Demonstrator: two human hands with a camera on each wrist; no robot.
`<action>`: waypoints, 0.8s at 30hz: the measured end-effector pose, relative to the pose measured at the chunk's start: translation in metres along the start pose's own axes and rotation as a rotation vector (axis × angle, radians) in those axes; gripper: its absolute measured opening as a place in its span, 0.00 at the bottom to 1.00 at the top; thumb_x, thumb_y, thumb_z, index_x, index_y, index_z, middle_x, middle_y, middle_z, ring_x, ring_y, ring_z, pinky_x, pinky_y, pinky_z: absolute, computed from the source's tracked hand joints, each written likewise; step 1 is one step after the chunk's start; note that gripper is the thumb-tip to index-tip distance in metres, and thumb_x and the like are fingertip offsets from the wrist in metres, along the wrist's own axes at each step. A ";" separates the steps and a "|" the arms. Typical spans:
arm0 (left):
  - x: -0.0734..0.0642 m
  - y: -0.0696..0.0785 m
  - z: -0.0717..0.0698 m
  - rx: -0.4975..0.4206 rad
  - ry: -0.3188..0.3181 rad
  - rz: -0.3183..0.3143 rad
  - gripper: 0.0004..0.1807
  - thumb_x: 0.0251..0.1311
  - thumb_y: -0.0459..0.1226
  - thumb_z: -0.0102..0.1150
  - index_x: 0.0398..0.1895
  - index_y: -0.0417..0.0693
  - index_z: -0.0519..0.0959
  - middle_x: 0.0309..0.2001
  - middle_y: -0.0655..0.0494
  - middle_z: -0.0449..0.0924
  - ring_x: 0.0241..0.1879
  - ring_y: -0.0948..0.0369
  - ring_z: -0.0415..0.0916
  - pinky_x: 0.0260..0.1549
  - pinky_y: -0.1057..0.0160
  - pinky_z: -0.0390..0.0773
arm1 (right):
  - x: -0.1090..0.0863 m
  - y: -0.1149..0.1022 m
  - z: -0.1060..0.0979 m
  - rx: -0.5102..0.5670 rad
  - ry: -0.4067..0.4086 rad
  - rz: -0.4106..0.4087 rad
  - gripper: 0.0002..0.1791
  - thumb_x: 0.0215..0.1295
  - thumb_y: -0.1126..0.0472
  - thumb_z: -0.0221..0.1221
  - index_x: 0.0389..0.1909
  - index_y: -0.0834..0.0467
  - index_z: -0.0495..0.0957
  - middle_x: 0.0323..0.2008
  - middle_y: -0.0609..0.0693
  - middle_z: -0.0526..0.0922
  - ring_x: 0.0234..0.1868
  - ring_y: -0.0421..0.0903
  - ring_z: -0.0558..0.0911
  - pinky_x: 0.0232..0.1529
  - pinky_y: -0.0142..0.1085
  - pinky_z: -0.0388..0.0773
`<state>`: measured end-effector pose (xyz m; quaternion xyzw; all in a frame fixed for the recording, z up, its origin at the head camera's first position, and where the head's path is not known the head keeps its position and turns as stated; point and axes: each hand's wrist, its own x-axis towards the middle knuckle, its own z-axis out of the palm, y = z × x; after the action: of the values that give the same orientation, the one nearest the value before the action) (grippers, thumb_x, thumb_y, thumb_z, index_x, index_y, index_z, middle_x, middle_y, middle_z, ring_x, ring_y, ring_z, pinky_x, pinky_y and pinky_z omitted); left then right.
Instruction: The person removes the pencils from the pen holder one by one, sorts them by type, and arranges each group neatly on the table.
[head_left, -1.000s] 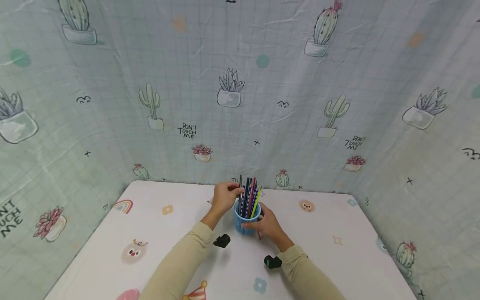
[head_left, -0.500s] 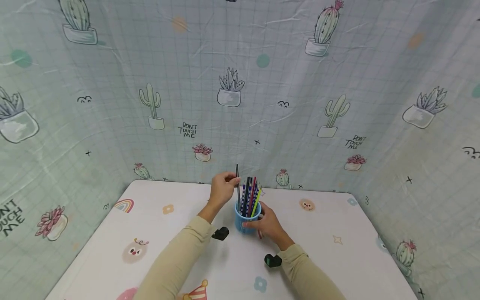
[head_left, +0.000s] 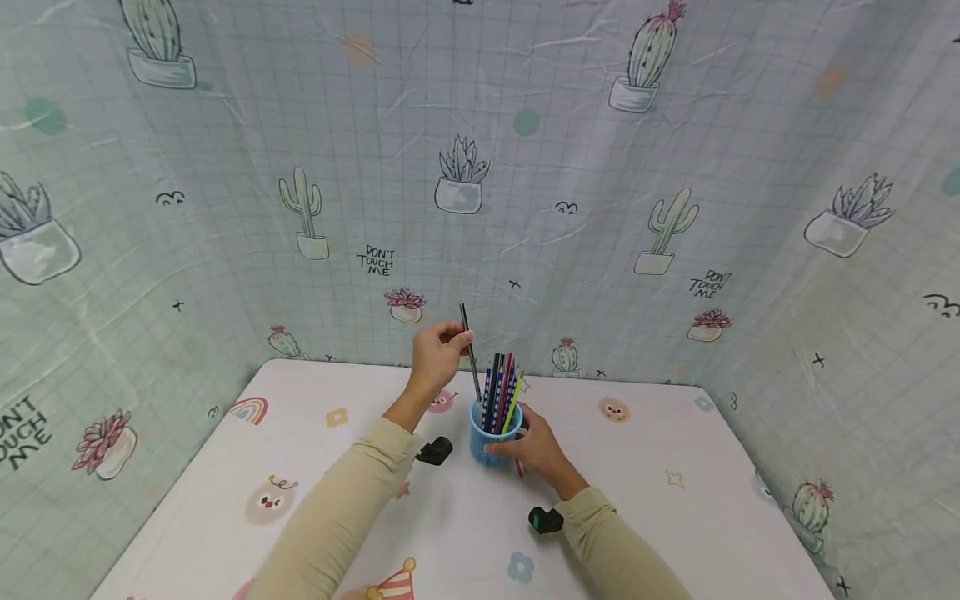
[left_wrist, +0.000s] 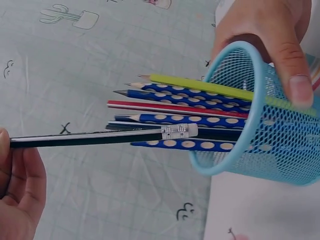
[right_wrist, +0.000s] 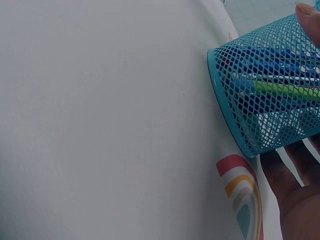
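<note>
A light blue mesh pencil cup (head_left: 486,451) stands on the table with several pencils (left_wrist: 190,107) in it, blue dotted, red, black and yellow-green. My right hand (head_left: 538,446) grips the cup from its right side, thumb across the front and fingers behind. My left hand (head_left: 437,354) pinches a black pencil with a white stripe (left_wrist: 90,139) above the cup. Its white eraser end (left_wrist: 192,130) points down, at the cup's mouth; whether it touches the other pencils I cannot tell. In the right wrist view the mesh wall (right_wrist: 275,127) shows the pencils inside.
The white table (head_left: 615,517) bears printed drawings, including a rainbow (right_wrist: 242,195) near the cup in the right wrist view. A cactus-print cloth (head_left: 510,250) hangs behind and at both sides. Black wrist devices (head_left: 546,521) sit at both wrists.
My left hand has moved up and to the left, drawing the black striped pencil up out of the cup and tilting it. The right hand and the cup have stayed put.
</note>
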<state>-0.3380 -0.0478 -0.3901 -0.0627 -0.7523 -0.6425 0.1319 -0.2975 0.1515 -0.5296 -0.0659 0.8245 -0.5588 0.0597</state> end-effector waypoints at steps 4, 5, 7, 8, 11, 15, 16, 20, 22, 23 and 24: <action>0.001 0.009 -0.006 -0.007 0.006 0.010 0.09 0.63 0.35 0.63 0.42 0.37 0.82 0.40 0.43 0.83 0.37 0.57 0.83 0.41 0.64 0.87 | -0.001 -0.002 0.000 0.006 -0.007 0.015 0.54 0.40 0.48 0.79 0.71 0.48 0.63 0.66 0.52 0.75 0.69 0.58 0.72 0.69 0.59 0.67; 0.001 0.011 -0.007 -0.008 0.008 0.014 0.09 0.63 0.35 0.63 0.42 0.37 0.82 0.39 0.43 0.83 0.37 0.58 0.83 0.41 0.64 0.86 | -0.002 -0.002 -0.001 0.007 -0.009 0.017 0.54 0.40 0.48 0.79 0.71 0.49 0.63 0.66 0.52 0.75 0.69 0.59 0.72 0.69 0.59 0.66; 0.001 0.014 -0.011 -0.013 0.011 0.026 0.09 0.63 0.34 0.63 0.42 0.36 0.82 0.40 0.42 0.83 0.37 0.58 0.82 0.41 0.64 0.87 | -0.003 -0.002 -0.001 0.010 -0.012 0.018 0.54 0.40 0.48 0.79 0.71 0.49 0.63 0.66 0.52 0.75 0.69 0.59 0.72 0.69 0.58 0.67; 0.001 0.015 -0.012 -0.015 0.013 0.026 0.09 0.63 0.34 0.63 0.42 0.35 0.82 0.39 0.42 0.83 0.36 0.59 0.82 0.40 0.64 0.87 | -0.003 -0.002 -0.001 0.011 -0.014 0.017 0.54 0.40 0.49 0.79 0.70 0.49 0.64 0.66 0.52 0.75 0.69 0.59 0.72 0.69 0.58 0.67; 0.002 0.018 -0.018 -0.026 0.013 0.035 0.10 0.62 0.33 0.63 0.42 0.33 0.81 0.40 0.40 0.82 0.36 0.60 0.81 0.40 0.65 0.87 | -0.003 -0.002 -0.002 0.011 -0.018 0.013 0.53 0.39 0.49 0.79 0.70 0.49 0.64 0.66 0.52 0.75 0.69 0.59 0.72 0.69 0.58 0.67; 0.004 0.021 -0.028 -0.020 0.015 0.042 0.11 0.62 0.32 0.64 0.42 0.31 0.81 0.40 0.39 0.83 0.35 0.63 0.81 0.40 0.65 0.87 | -0.003 -0.002 -0.002 0.007 -0.019 0.009 0.53 0.39 0.49 0.79 0.69 0.48 0.65 0.65 0.51 0.76 0.69 0.58 0.72 0.69 0.58 0.67; 0.004 0.021 -0.030 -0.014 0.014 0.041 0.11 0.62 0.32 0.64 0.43 0.31 0.81 0.40 0.39 0.83 0.34 0.63 0.81 0.40 0.65 0.87 | -0.003 -0.002 -0.002 0.005 -0.020 0.009 0.53 0.39 0.48 0.79 0.70 0.48 0.65 0.65 0.51 0.76 0.69 0.58 0.72 0.69 0.58 0.67; 0.004 0.022 -0.041 0.006 0.006 0.026 0.12 0.62 0.33 0.64 0.43 0.32 0.81 0.41 0.40 0.82 0.35 0.64 0.80 0.40 0.66 0.86 | -0.003 -0.004 -0.002 0.006 -0.025 0.018 0.54 0.39 0.48 0.79 0.70 0.48 0.64 0.66 0.51 0.75 0.69 0.58 0.72 0.69 0.58 0.66; 0.004 0.022 -0.047 0.010 0.000 0.020 0.12 0.63 0.33 0.63 0.44 0.32 0.81 0.42 0.41 0.81 0.35 0.64 0.80 0.40 0.67 0.86 | -0.004 -0.005 -0.002 0.004 -0.025 0.020 0.54 0.39 0.48 0.79 0.70 0.47 0.64 0.66 0.51 0.75 0.69 0.58 0.72 0.70 0.58 0.66; 0.004 0.023 -0.050 0.009 -0.002 0.018 0.12 0.63 0.33 0.63 0.44 0.32 0.80 0.42 0.42 0.81 0.35 0.64 0.79 0.40 0.68 0.86 | -0.004 -0.005 -0.002 0.002 -0.025 0.020 0.54 0.40 0.48 0.79 0.70 0.47 0.64 0.66 0.51 0.75 0.69 0.58 0.72 0.70 0.58 0.66; 0.004 0.022 -0.054 0.007 -0.004 0.016 0.12 0.63 0.32 0.63 0.44 0.31 0.80 0.41 0.42 0.81 0.35 0.64 0.79 0.39 0.68 0.86 | -0.004 -0.006 -0.002 0.002 -0.024 0.019 0.54 0.40 0.48 0.79 0.71 0.47 0.63 0.66 0.51 0.75 0.69 0.58 0.72 0.70 0.58 0.66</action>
<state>-0.3299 -0.0971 -0.3601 -0.0694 -0.7541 -0.6388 0.1358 -0.2934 0.1523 -0.5233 -0.0646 0.8239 -0.5580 0.0752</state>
